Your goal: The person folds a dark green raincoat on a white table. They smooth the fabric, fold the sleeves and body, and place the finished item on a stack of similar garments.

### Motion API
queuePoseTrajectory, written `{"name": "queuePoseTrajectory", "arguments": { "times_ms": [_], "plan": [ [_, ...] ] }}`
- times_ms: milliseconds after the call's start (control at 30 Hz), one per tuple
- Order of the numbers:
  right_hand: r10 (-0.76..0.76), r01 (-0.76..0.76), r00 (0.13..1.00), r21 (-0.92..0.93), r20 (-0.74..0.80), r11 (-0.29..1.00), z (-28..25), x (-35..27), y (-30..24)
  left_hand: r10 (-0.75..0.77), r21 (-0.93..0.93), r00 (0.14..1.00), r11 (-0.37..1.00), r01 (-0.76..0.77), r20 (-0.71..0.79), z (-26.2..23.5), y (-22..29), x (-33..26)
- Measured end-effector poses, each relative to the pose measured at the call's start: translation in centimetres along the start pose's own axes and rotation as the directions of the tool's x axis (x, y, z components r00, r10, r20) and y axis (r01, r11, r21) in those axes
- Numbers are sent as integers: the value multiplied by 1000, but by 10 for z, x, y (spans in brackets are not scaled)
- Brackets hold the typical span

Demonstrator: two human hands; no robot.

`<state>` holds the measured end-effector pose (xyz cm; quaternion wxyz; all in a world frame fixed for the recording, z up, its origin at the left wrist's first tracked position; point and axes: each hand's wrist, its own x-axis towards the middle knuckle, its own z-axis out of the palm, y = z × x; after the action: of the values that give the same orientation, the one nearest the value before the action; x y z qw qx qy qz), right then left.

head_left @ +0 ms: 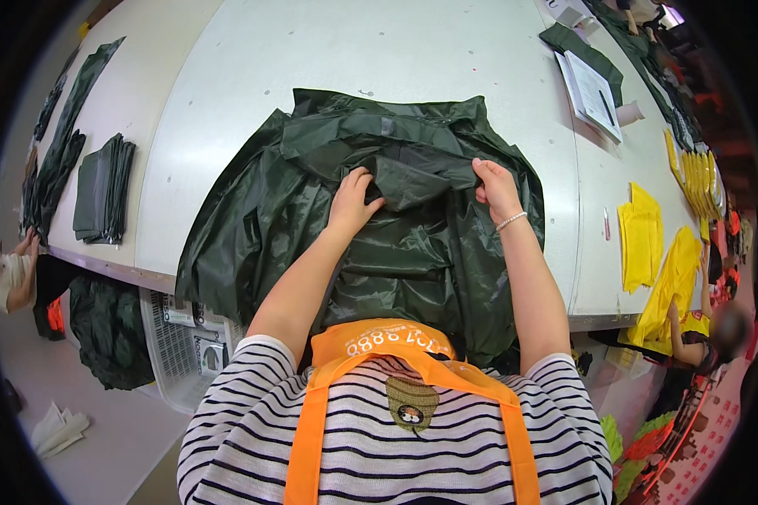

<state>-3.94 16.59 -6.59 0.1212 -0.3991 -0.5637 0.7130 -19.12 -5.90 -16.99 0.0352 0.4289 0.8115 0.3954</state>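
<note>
A shiny dark green rain jacket (396, 261) lies spread over the front of the white table, its lower part hanging toward me. At its upper end the fabric is folded and bunched around the collar or hood. My right hand (499, 189), with a beaded bracelet at the wrist, pinches the edge of this upper fold between thumb and fingers. To its left, my left hand (355, 202) rests on the fabric, thumb and fingers apart; some fingertips are hidden in the folds.
Folded dark green garments (104, 189) lie at the left. Yellow garments (640, 236) and a paper pad with a pen (589, 93) are on the right. Below the table's left edge stands a white plastic basket (173, 353) of packages. Other people work at both sides.
</note>
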Motion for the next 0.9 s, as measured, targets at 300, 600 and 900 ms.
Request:
{"name": "queuePoseTrajectory", "arguments": {
  "times_ms": [300,600,900],
  "plan": [
    [-17,15,999,-69,-40,997,-12,13,5,90,15,996,996,-90,-23,7,-14,-9],
    [-73,60,996,-190,-59,980,-7,8,-1,-101,218,995,971,101,-10,15,11,6],
    [-430,268,898,-650,-99,711,-70,43,-10,408,64,866,911,-408,-290,-64,72,-30]
  ]
}}
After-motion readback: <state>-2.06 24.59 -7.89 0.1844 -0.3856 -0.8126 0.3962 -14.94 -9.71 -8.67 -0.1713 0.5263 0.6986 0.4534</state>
